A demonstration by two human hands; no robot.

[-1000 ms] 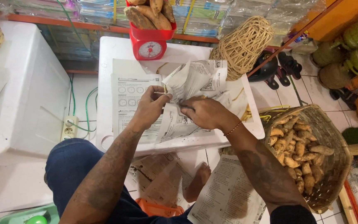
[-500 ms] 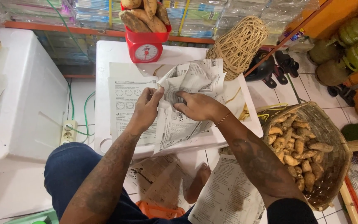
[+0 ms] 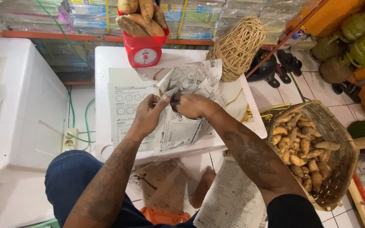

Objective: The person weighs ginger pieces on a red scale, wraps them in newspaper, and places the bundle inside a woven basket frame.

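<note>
Both hands work on a crumpled bundle of printed newspaper [image 3: 189, 90] above a white plastic table [image 3: 106, 59]. My left hand [image 3: 148, 114] pinches the paper's left edge between thumb and fingers. My right hand [image 3: 191, 105], with a thin bracelet at the wrist, is closed over the paper's middle fold. What the paper wraps is hidden. A flat printed sheet [image 3: 125, 105] lies on the table under my left hand.
A red kitchen scale [image 3: 145, 48] piled with sweet potatoes [image 3: 140, 14] stands at the table's far edge. A ball of rattan twine [image 3: 237, 46] sits to its right. A woven basket [image 3: 339, 139] of tubers is at the right. Newspaper sheets [image 3: 233, 198] lie on the floor.
The hands have lifted the paper bundle slightly and drawn closer together, folding its top edge; the view has tilted a little toward the table.
</note>
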